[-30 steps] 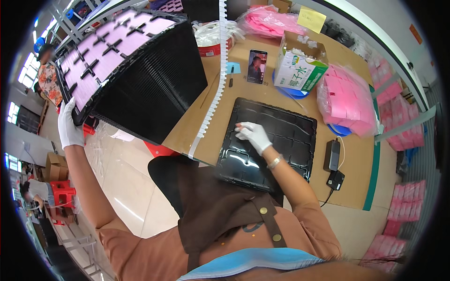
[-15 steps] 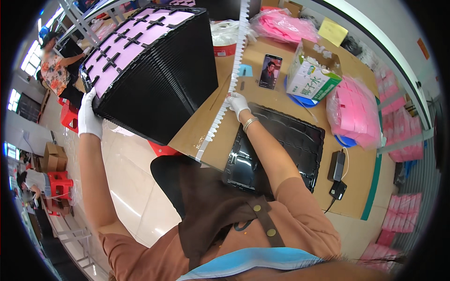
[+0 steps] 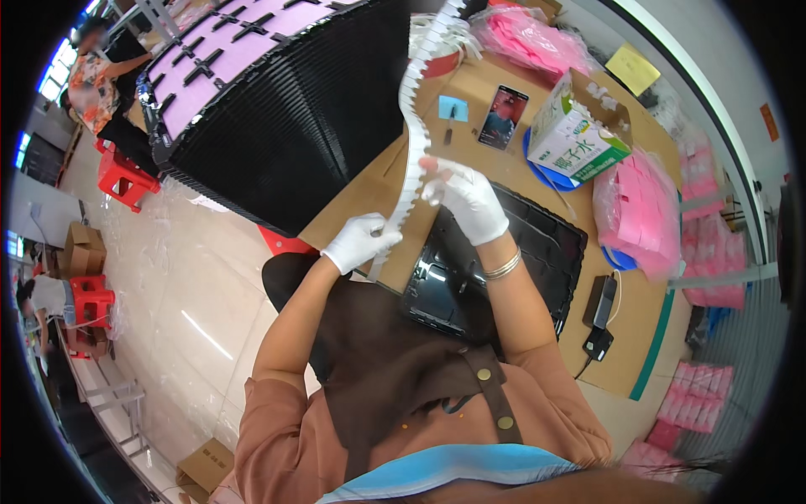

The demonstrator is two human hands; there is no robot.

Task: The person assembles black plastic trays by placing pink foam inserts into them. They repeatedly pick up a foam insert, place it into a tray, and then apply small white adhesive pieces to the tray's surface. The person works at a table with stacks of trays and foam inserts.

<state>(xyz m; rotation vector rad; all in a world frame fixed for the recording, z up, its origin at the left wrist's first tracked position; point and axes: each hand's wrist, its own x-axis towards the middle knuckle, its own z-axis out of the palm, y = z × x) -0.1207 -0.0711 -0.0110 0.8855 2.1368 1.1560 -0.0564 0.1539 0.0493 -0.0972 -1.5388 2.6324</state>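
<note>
Right of the black stack (image 3: 311,109), your left hand (image 3: 363,242) pinches the white toothed strip (image 3: 415,139) near its lower end. Your right hand (image 3: 470,202) meets it higher up, grip uncertain. Ideally, support it at 2 points, untwisted. 0.5 s ago, your left hand was on the stack.

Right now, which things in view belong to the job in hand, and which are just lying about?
Likely part of the job:
white notched strip, in the left hand, right hand at it
black tray, nearby
black stack, perhaps

Seemingly just lying about:
phone
open carton
black power brick
</note>
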